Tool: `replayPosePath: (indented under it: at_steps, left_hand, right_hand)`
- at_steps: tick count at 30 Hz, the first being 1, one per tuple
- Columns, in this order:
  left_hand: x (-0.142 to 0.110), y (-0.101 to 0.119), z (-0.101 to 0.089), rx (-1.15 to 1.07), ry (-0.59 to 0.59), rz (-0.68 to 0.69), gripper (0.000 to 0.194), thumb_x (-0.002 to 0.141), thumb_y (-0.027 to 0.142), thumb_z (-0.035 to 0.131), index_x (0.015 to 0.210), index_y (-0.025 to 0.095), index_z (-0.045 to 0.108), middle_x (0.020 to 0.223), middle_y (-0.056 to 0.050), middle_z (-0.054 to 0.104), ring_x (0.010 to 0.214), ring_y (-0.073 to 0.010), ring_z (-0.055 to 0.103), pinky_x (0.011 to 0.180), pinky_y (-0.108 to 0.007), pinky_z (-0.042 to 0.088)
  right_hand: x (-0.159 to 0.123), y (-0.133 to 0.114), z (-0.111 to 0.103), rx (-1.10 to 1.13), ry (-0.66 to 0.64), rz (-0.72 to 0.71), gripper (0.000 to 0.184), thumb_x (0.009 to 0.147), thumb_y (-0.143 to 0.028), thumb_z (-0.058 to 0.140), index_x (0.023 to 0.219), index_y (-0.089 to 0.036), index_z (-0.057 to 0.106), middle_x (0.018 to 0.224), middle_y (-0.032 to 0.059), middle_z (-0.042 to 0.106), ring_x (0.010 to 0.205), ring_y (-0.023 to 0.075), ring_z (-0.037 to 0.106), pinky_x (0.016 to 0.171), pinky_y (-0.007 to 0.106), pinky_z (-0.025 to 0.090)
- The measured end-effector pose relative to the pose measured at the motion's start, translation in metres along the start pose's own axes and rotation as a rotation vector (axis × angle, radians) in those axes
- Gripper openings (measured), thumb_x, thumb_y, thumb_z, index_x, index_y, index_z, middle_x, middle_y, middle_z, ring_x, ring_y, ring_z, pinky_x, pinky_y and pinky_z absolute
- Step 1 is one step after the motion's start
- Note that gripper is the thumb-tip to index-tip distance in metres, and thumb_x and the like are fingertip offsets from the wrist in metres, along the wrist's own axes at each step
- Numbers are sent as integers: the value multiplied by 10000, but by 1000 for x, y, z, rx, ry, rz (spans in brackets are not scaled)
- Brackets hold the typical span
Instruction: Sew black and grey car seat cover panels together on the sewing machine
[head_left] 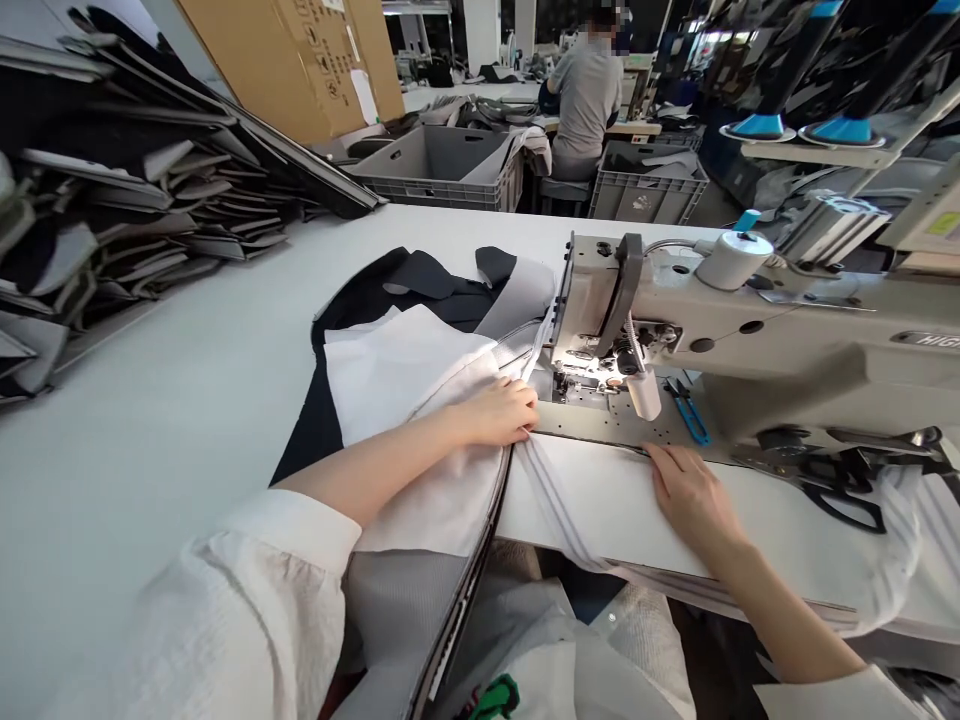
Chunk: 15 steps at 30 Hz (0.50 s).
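My left hand (501, 411) rests on a white fabric panel (409, 385), fingers curled and pressing its edge just left of the needle area of the sewing machine (637, 310). Under the white panel lies black and grey fabric (442, 285). My right hand (694, 490) lies flat, fingers stretched out, on a white striped strip (570, 505) that runs from the presser foot toward me across the machine bed. Neither hand grips anything; both press cloth down.
Blue thread snips (690, 410) and black scissors (840, 480) lie on the machine bed to the right. Stacks of grey and black cut pieces (112, 200) fill the left. Grey crates (442, 165), a cardboard box (300, 60) and a seated person (589, 95) are behind.
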<state>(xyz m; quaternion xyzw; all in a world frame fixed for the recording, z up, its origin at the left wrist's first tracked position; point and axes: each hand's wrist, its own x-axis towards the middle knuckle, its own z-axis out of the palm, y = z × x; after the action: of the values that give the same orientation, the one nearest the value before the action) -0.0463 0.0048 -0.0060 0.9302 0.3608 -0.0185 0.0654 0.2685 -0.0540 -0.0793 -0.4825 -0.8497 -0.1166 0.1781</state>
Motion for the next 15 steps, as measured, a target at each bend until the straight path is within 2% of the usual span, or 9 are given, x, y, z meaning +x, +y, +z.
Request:
replayPosePath:
  at_steps: [3,5,6,10,13,15]
  left_hand:
    - [-3,-11,15,-190,297,-135,98,792,174,531,763,190,623,1066,-46,565,1027,-215,469,929,-386,356]
    - [-10,-18,19,-368,484,-268,103,776,171,533,754,193,631,1160,-41,535,1088,-215,446,938,-377,391]
    - [-13,-20,19,-454,539,-307,98,767,180,544,747,197,638,1201,-33,517,1116,-217,433,933,-371,411]
    - [-21,-24,14,-677,598,-306,118,747,183,561,756,222,673,1282,0,483,1207,-216,382,987,-378,412]
    - [-24,-24,9,-749,614,-299,135,742,172,568,767,228,689,1299,2,476,1245,-213,359,1041,-390,371]
    - [-25,-23,5,-785,598,-310,130,738,176,579,758,230,697,1307,2,472,1258,-222,347,1043,-396,371]
  right_hand:
    - [23,-19,3,93,-63,-55,441,842,-45,293,1203,-144,526,909,104,601,854,225,568,716,328,480]
    - [44,-39,6,155,-155,-49,440,862,-78,280,1233,-147,507,844,92,582,785,212,564,640,303,463]
    - [56,-51,8,186,-201,-28,417,885,-127,290,1248,-153,494,824,84,572,752,207,560,596,290,448]
    - [99,-96,14,389,-321,55,366,927,-314,334,1247,-197,466,866,61,555,724,188,556,571,270,422]
    - [113,-110,16,588,-384,75,261,924,-320,331,987,-206,557,826,32,531,688,160,547,607,265,427]
    - [112,-110,16,674,-389,95,244,919,-331,345,871,-205,549,780,19,520,663,150,537,608,260,421]
